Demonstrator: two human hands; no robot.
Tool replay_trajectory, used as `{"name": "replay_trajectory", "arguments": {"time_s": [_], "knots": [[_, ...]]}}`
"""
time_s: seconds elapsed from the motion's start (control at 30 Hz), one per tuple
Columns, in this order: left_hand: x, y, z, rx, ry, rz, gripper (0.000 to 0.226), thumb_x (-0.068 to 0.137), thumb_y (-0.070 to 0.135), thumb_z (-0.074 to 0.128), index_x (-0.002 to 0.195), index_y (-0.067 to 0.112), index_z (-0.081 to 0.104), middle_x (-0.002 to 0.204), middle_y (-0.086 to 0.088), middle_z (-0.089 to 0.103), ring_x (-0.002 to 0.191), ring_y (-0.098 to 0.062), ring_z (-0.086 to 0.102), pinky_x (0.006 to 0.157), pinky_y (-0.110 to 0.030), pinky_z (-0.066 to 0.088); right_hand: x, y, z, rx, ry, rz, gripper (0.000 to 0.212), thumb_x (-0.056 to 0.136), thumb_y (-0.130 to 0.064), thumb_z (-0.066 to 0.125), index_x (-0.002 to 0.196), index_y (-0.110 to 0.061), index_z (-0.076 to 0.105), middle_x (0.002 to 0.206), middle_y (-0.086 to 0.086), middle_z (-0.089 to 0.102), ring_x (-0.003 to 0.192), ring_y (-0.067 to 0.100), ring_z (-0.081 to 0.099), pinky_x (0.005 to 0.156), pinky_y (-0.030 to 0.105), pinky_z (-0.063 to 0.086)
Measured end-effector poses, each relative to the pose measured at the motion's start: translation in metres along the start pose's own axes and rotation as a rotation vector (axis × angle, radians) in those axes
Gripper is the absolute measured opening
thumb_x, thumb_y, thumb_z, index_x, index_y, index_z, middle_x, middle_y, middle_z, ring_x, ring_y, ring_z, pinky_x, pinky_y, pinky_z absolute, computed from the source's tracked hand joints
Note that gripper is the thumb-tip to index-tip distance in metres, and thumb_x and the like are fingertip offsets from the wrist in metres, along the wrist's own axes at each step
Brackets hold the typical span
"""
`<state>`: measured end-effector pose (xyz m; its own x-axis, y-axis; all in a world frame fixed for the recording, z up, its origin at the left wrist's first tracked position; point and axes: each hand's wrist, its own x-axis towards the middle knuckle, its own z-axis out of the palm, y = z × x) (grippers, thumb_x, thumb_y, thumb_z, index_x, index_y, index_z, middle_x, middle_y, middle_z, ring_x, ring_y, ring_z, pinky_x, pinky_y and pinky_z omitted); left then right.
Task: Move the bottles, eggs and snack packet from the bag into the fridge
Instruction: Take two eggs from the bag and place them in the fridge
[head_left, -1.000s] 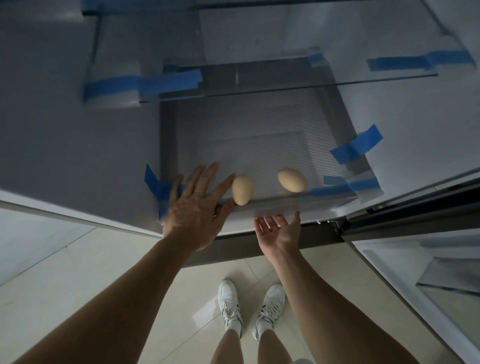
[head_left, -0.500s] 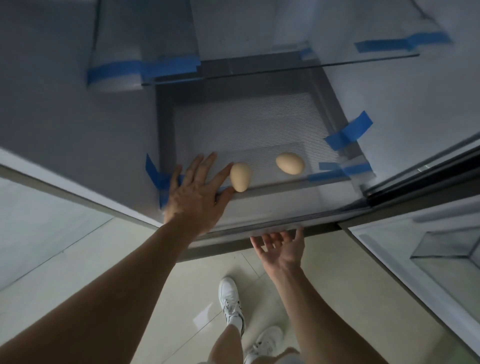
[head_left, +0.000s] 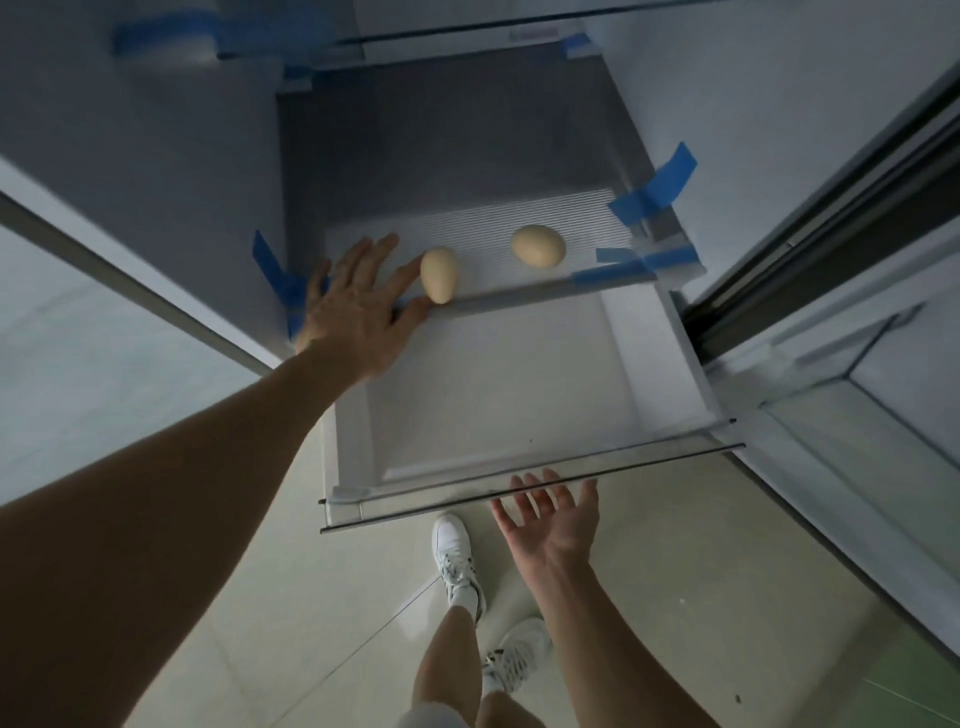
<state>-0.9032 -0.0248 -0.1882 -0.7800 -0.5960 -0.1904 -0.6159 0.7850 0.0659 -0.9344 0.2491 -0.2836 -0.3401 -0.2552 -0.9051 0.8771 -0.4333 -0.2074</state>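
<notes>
Two beige eggs lie on a ribbed fridge shelf (head_left: 467, 218). The left egg (head_left: 439, 274) stands on end at the shelf's front lip, and the right egg (head_left: 538, 245) lies further back. My left hand (head_left: 358, 306) is spread flat at the shelf's front left, its index fingertip just beside the left egg. My right hand (head_left: 550, 519) is palm-up and holds nothing, under the front edge of a lower glass shelf (head_left: 649, 457). No bag, bottles or snack packet are in view.
Strips of blue tape (head_left: 654, 192) mark the shelf corners and fridge walls. A white drawer (head_left: 493, 389) sits below the egg shelf. The open fridge door (head_left: 857, 415) stands at right. My feet in white shoes (head_left: 457, 561) stand on pale floor tiles.
My view has tilted down and drawn back, so the lower glass shelf and drawer now show. My right hand has dropped away from the egg shelf. The left hand stays by the left egg.
</notes>
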Motion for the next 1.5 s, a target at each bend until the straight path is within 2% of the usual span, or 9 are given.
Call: {"name": "replay_trajectory", "arguments": {"time_s": [0.47, 0.67, 0.77, 0.83, 0.93, 1.07, 1.2, 1.33, 1.5], "knots": [[-0.002, -0.001, 0.001, -0.011, 0.028, 0.014, 0.065, 0.093, 0.066, 0.009, 0.154, 0.043, 0.013, 0.166, 0.005, 0.005, 0.153, -0.022, -0.001, 0.122, -0.053, 0.004, -0.013, 0.005, -0.026, -0.015, 0.093, -0.023, 0.055, 0.102, -0.055, 0.033, 0.120, -0.011, 0.060, 0.118, 0.013, 0.062, 0.111, 0.029, 0.063, 0.094, 0.055, 0.042], [-0.002, -0.002, -0.003, -0.031, 0.011, 0.029, 0.068, 0.090, 0.068, 0.005, 0.154, 0.044, 0.012, 0.166, 0.005, 0.003, 0.153, -0.021, -0.004, 0.122, -0.053, 0.002, -0.025, -0.019, -0.044, -0.311, 0.140, -0.084, 0.040, 0.106, -0.043, 0.040, 0.124, -0.009, 0.053, 0.116, 0.015, 0.063, 0.117, 0.033, 0.058, 0.098, 0.048, 0.048], [-0.004, -0.003, -0.004, -0.062, 0.008, 0.039, 0.066, 0.092, 0.067, 0.007, 0.154, 0.044, 0.011, 0.166, 0.005, 0.001, 0.153, -0.020, -0.006, 0.122, -0.052, 0.000, -0.038, -0.044, -0.065, -0.667, 0.219, -0.322, 0.013, 0.103, -0.020, 0.052, 0.108, -0.016, 0.063, 0.112, 0.016, 0.068, 0.097, 0.027, 0.066, 0.083, 0.041, 0.052], [-0.004, -0.004, -0.005, -0.091, 0.010, 0.055, 0.066, 0.091, 0.068, 0.008, 0.153, 0.045, 0.011, 0.166, 0.005, 0.001, 0.153, -0.020, -0.006, 0.122, -0.052, -0.001, -0.054, -0.061, -0.080, -0.985, 0.252, -0.551, 0.021, 0.093, -0.008, 0.067, 0.089, -0.028, 0.070, 0.096, 0.017, 0.074, 0.076, 0.022, 0.070, 0.067, 0.034, 0.052], [-0.003, -0.007, -0.007, -0.152, 0.017, 0.075, 0.063, 0.095, 0.067, 0.019, 0.153, 0.043, 0.020, 0.166, 0.005, 0.008, 0.153, -0.020, 0.001, 0.122, -0.052, 0.002, -0.096, -0.085, -0.077, -1.320, 0.226, -0.937, 0.014, 0.079, -0.033, 0.073, 0.083, -0.045, 0.066, 0.066, -0.009, 0.070, 0.058, 0.006, 0.066, 0.058, 0.011, 0.047], [-0.001, -0.004, -0.011, -0.426, 0.164, 0.008, 0.043, 0.100, 0.029, 0.053, 0.142, 0.021, 0.050, 0.153, -0.009, 0.041, 0.143, -0.032, 0.033, 0.118, -0.050, 0.024, -0.130, -0.109, -0.019, -1.530, 0.012, -1.248, 0.017, 0.079, -0.049, 0.057, 0.080, -0.033, 0.062, 0.062, -0.015, 0.062, 0.061, -0.004, 0.060, 0.055, 0.002, 0.039], [-0.013, 0.020, -0.020, -0.617, 0.408, -0.160, 0.044, 0.093, 0.030, 0.043, 0.117, 0.002, 0.066, 0.121, -0.023, 0.061, 0.110, -0.045, 0.056, 0.094, -0.050, 0.047, -0.111, -0.121, 0.071, -1.624, -0.227, -1.453, 0.023, 0.090, -0.045, 0.057, 0.096, -0.023, 0.062, 0.078, -0.014, 0.057, 0.069, 0.001, 0.056, 0.061, 0.015, 0.047], [-0.017, 0.046, -0.033, -0.559, 0.257, -0.276, 0.059, 0.091, 0.056, 0.044, 0.130, 0.015, 0.059, 0.130, -0.017, 0.054, 0.118, -0.039, 0.048, 0.095, -0.049, 0.041, -0.081, -0.121, 0.163, -1.754, -0.289, -1.623, 0.047, 0.088, -0.051, 0.062, 0.121, -0.018, 0.058, 0.109, 0.002, 0.059, 0.092, 0.012, 0.057, 0.071, 0.019, 0.050], [-0.003, 0.061, -0.042, -0.565, 0.175, -0.261, 0.068, 0.087, 0.060, 0.059, 0.140, 0.019, 0.046, 0.136, -0.013, 0.044, 0.118, -0.039, 0.052, 0.093, -0.048, 0.047, -0.040, -0.118, 0.220, -2.017, -0.212, -1.573, 0.069, 0.084, -0.063, 0.067, 0.137, -0.021, 0.051, 0.134, 0.013, 0.052, 0.118, 0.028, 0.054, 0.084, 0.039, 0.058]]}}
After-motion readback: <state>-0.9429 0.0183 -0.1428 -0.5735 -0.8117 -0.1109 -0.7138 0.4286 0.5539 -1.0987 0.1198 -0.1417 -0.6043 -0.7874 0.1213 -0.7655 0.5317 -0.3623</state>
